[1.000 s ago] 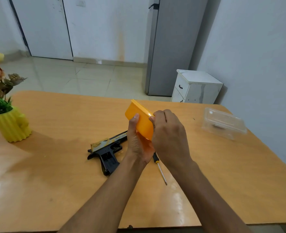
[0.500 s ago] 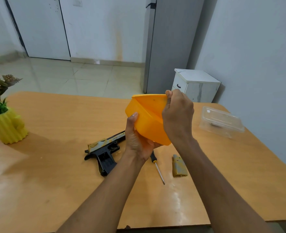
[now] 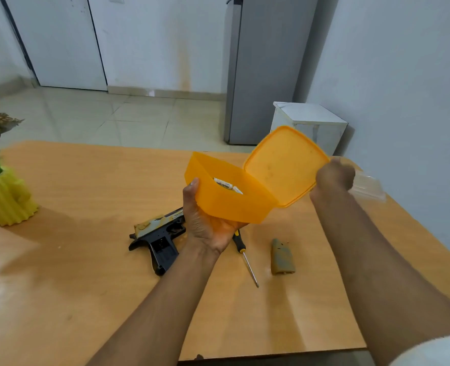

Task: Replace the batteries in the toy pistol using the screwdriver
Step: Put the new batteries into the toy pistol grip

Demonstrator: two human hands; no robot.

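Note:
My left hand (image 3: pixel 205 223) holds an orange plastic box (image 3: pixel 226 204) from below, above the table. Inside it lie white batteries (image 3: pixel 225 184). My right hand (image 3: pixel 333 175) grips the edge of the box's orange lid (image 3: pixel 284 165), swung off to the right. On the table under the box lies the black and gold toy pistol (image 3: pixel 160 233) with its grip open. A screwdriver (image 3: pixel 246 257) with a yellow and black handle lies beside it, partly hidden by my left hand. The tan battery cover (image 3: pixel 282 257) lies to the right of the screwdriver.
A yellow pot with a plant (image 3: pixel 4 196) stands at the table's left edge. A clear plastic container (image 3: pixel 369 186) sits at the far right, behind my right hand. The wooden table (image 3: pixel 73 286) ends close to me at the bottom. A white cabinet (image 3: pixel 311 122) stands beyond the table.
The shut orange box has been opened: my right hand peeled the lid up and carried it off to the right. The batteries inside and the battery cover on the table came into view.

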